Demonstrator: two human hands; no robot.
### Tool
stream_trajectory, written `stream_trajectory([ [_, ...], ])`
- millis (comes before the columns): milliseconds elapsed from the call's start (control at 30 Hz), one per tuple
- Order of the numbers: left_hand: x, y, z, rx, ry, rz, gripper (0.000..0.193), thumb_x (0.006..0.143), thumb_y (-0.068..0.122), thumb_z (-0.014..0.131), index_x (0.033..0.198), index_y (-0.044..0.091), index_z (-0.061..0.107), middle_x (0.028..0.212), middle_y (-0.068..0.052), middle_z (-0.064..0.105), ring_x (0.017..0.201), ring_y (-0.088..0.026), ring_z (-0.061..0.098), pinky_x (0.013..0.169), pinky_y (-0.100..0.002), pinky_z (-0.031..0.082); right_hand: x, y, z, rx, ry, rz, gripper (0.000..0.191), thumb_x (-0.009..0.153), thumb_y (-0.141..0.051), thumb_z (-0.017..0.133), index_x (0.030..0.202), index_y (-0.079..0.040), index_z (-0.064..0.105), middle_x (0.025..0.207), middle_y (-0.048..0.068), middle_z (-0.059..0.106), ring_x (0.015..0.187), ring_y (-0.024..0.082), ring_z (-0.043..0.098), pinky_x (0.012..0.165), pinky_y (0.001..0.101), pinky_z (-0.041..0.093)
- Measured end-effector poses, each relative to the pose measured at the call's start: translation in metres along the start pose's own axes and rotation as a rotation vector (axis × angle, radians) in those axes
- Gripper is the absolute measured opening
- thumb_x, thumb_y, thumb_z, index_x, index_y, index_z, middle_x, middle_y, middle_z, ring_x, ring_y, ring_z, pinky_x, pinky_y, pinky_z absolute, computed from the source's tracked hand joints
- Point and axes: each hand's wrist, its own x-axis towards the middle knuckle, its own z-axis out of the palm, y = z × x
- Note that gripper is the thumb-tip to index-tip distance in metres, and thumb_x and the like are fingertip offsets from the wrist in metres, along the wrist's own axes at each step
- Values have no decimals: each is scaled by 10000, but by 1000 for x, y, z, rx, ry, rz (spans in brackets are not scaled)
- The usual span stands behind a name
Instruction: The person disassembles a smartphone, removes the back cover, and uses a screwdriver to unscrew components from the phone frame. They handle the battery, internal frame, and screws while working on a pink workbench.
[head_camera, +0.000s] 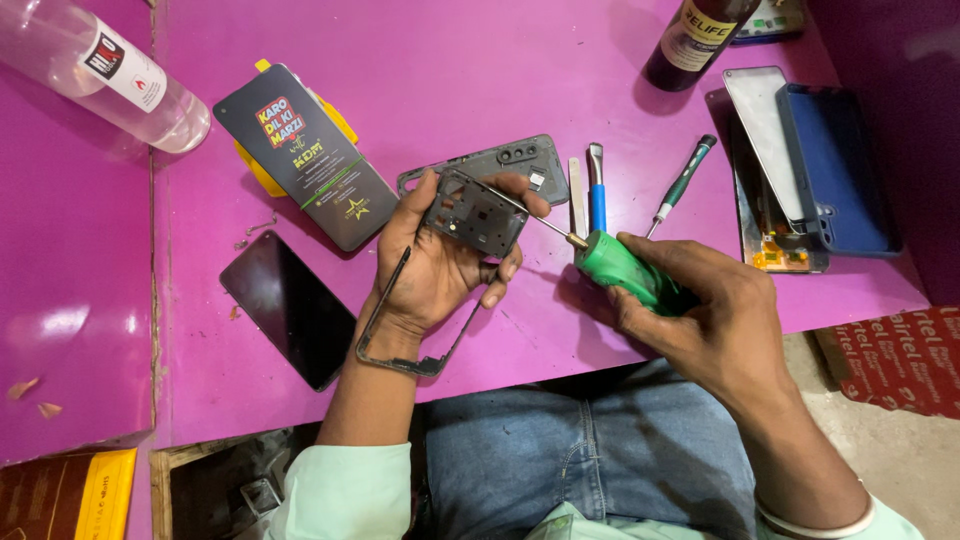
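Above the pink table (480, 70) | left hand (440, 262) cups phone frame (440, 270), fingers wrapped on its upper part to steady it | right hand (700, 310) clenched on green screwdriver (615, 265), tip on the frame | black screen (290, 308) lies left of the frame

A dark flat package (305, 155) lies on the pink table (450, 70). A black screen (288, 308) lies just below the package. A clear bottle's white label (122, 68) is to its left.
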Motion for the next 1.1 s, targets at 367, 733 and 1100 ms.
stream_trajectory([
  [367,0,-1,1,-13,-12,-44,739,1098,554,411,1423,-98,529,1255,-273,653,827,-231,694,580,-337,559,0,1,1,7,15,5,480,784,-182,830,1246,-85,742,992,66,777,775,125,718,647,265,562],
  [733,1,-4,0,-5,-20,-54,722,1100,553,394,1424,-75,545,1309,-278,651,859,-237,693,582,-334,558,1,2,1,-27,20,-23,496,767,-186,840,1243,-86,743,996,69,777,772,131,723,654,269,563],
  [1100,2,-8,-1,11,-44,-59,703,1121,539,363,1430,-66,544,1235,-276,654,840,-238,678,582,-341,555,-1,4,2,-49,29,-23,491,770,-196,845,1239,-88,746,1000,78,776,777,137,726,657,273,567],
])
